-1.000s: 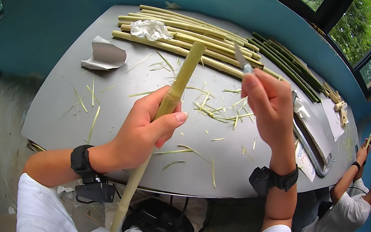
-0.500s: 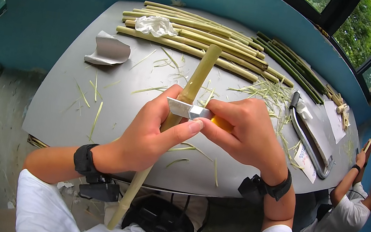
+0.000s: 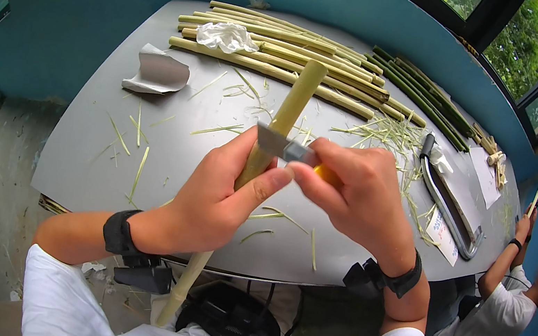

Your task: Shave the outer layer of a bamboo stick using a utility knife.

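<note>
A pale green bamboo pole (image 3: 300, 95) slants up and away from me, its near end down past the table edge. My left hand (image 3: 209, 190) is wrapped round it near the middle. In my right hand (image 3: 364, 190) is a box cutter (image 3: 294, 152) with a wide metal blade and a yellow handle, mostly covered by my fingers. The blade lies across the pole, just beyond my left hand's grip, and looks slightly blurred. My left thumb reaches close to the cutter's metal neck; whether it touches cannot be told.
Peeled bamboo poles (image 3: 250, 64) lie across the far table with a crumpled tissue (image 3: 225, 37) on them. Green poles (image 3: 421, 97), shavings (image 3: 387, 134) and a hacksaw (image 3: 443, 202) are at right. A curled sheet (image 3: 160, 71) lies left. Another person (image 3: 497, 303) sits at right holding a stick.
The cutter's blade has shifted slightly up along the pole and turned its angle. The pole's far end has moved a little right and up. The other person's stick has tilted.
</note>
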Demonstrator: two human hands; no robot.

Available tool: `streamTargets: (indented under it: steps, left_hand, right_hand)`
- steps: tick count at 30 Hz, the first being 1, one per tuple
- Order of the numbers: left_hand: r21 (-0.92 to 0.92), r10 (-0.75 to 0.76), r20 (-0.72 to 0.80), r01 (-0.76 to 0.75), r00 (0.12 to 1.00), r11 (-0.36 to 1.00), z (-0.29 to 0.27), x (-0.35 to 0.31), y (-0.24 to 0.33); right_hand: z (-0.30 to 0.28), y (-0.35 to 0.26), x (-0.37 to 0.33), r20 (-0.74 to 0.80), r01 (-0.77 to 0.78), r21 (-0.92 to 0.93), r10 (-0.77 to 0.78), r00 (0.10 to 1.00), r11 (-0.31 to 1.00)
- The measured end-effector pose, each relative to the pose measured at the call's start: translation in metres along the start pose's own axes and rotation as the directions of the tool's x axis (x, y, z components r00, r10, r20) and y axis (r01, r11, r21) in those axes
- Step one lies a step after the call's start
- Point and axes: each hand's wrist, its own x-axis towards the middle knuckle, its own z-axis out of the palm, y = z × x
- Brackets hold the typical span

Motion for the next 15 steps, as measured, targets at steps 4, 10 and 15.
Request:
streamTargets:
  steps: [4,10,15]
  left_hand:
    - [-0.036,-0.056,-0.079,0.053,0.995,0.998,0.0028,-0.0007,-0.004]
    - [-0.035,0.004,-0.046,-0.006,0.999,0.999,-0.0005,-0.0008,-0.0029]
    - [-0.131,0.022,-0.036,-0.027,0.999,0.991,-0.0011,0.0007,-0.0042]
  right_hand:
    - [0.0007,0.0001,0.0054,-0.038,-0.013,0.006,0.013,0.999,1.0]
    - [-0.0069,0.0015,0.0078,0.014,-0.098,0.126,0.097,0.995,0.987]
    - [-0.0048,0.0017,0.0071,0.098,0.041,0.086,-0.05,0.994,0.995]
